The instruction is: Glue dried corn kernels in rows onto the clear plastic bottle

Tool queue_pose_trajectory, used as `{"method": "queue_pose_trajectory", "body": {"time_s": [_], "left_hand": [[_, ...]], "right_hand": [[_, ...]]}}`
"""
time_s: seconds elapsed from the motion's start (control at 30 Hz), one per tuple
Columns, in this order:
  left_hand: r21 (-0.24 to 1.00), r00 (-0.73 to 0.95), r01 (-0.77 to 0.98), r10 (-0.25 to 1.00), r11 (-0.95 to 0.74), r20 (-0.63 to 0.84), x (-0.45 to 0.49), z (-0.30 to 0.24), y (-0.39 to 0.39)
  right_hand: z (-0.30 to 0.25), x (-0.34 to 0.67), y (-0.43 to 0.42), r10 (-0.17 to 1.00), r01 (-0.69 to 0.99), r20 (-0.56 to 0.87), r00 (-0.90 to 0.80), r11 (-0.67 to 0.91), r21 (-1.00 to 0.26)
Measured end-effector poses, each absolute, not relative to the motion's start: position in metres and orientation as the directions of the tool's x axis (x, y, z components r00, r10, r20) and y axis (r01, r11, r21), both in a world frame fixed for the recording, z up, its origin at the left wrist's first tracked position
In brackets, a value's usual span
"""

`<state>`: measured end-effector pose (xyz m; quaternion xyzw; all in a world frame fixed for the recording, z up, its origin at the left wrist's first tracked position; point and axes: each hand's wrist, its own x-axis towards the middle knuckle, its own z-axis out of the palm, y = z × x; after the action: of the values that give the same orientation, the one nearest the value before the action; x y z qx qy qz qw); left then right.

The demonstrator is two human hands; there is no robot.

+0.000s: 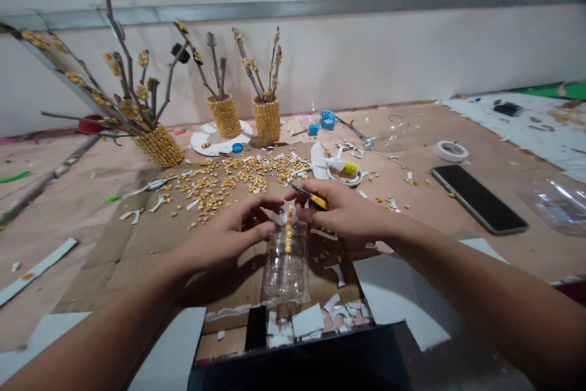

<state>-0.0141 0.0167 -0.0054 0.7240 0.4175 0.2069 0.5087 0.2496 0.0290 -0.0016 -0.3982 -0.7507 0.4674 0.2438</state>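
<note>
A clear plastic bottle piece (286, 269) lies on brown cardboard (137, 244) in front of me, with a short row of corn kernels (288, 233) stuck along its top. My left hand (229, 235) rests beside it, fingers curled with the tips touching its upper left edge. My right hand (343, 211) is closed around a small yellow and black tube or tool (314, 197), its tip pointing left above the kernels. Loose corn kernels (229, 180) are scattered just beyond both hands.
Three kernel-covered vases (160, 146) (225, 115) (267, 119) holding twigs stand at the back. A glue bottle (341, 165), a tape roll (451, 150), a black phone (478, 199), blue caps and paper scraps (315, 318) lie around. A dark box edge (293, 360) sits nearest me.
</note>
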Motion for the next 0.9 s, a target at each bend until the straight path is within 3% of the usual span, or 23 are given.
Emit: {"method": "queue_pose_trajectory", "body": {"time_s": [0.13,0.27,0.37,0.43,0.57,0.77,0.9], "left_hand": [[0.902,0.562,0.399,0.821,-0.163,-0.1,-0.013,-0.006,0.02],[0.881,0.507,0.322,0.849,-0.348,0.15,-0.015,0.008,0.021],[0.767,0.447,0.339,0.81,-0.545,0.378,-0.021,0.019,0.021],[0.675,0.42,0.365,0.76,-0.642,0.496,-0.025,0.024,0.023],[0.532,0.418,0.44,0.689,-0.723,0.591,-0.03,0.023,0.029],[0.398,0.473,0.537,0.656,-0.744,0.588,-0.028,0.013,0.035],[0.344,0.451,0.565,0.63,-0.75,0.633,-0.027,0.011,0.032]], "right_hand": [[-0.007,0.243,0.031,0.868,0.305,0.103,-0.485,0.279,-0.911],[-0.005,0.241,0.024,0.875,0.178,0.214,-0.433,0.317,-0.932],[0.001,0.243,0.019,0.894,0.193,0.232,-0.383,0.323,-0.926],[0.004,0.247,0.021,0.885,0.234,0.347,-0.312,0.425,-0.874],[0.001,0.256,0.032,0.797,0.34,0.518,-0.31,0.602,-0.723],[-0.009,0.266,0.043,0.767,0.454,0.408,-0.496,0.629,-0.631],[-0.004,0.279,0.048,0.819,0.608,0.211,-0.534,0.545,-0.577]]}}
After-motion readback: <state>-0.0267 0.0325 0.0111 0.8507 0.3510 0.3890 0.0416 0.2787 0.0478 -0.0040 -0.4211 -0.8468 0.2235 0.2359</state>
